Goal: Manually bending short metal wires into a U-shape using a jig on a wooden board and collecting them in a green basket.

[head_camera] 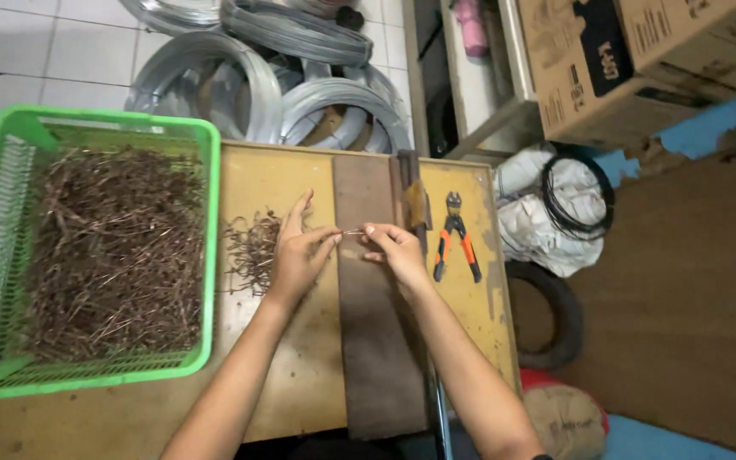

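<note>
My left hand (300, 254) and my right hand (395, 251) meet over a dark metal strip (376, 341) on a yellow wooden table (300, 375). Between their fingertips they pinch one short thin piece of wire (353, 232), each hand at one end. A small heap of rusty brown wire pieces (253, 251) lies just left of my left hand. Orange-handled cutters (455, 238) rest on the table to the right of my right hand.
A green plastic basket (206, 255) full of brown wire pieces fills the table's left part. Coils of silvery wire (249, 77) lie on the tiled floor beyond. Cardboard boxes (606, 60), a black wire coil on a white sack (568, 204) and a tyre (555, 315) stand right.
</note>
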